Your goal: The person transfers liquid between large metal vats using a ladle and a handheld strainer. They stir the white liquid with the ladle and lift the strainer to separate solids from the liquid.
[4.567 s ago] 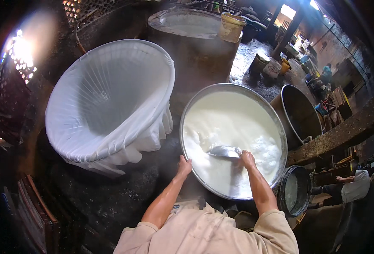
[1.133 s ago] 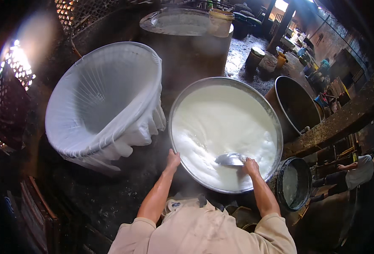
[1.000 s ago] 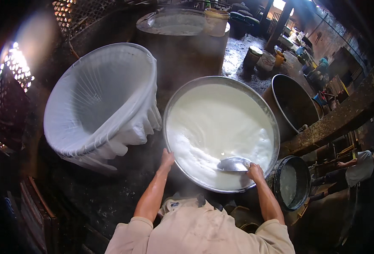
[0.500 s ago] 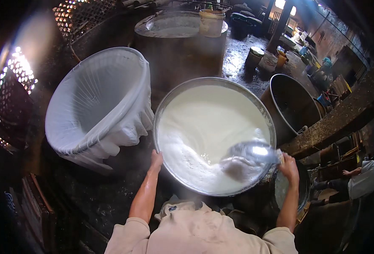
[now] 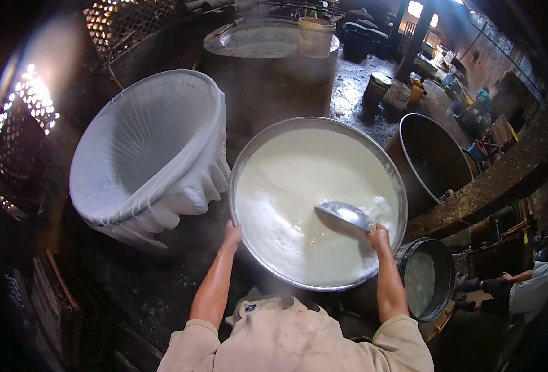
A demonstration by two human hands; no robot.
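Metal scoop (image 5: 343, 214) | in right hand (image 5: 378, 236) | left hand (image 5: 233, 233) (at basin rim (image 5: 314, 122))

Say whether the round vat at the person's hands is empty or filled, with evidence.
Filled: white liquid spreads across the whole vat, frothy in places; its depth cannot be told.

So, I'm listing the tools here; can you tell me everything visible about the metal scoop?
The metal scoop is shiny and silvery, with a broad, rounded body. Its near end is in the right hand, which hides any handle. From there it slants up and leftward in the picture, over the whitish liquid in the wide round pan. Whether it touches the liquid is unclear.
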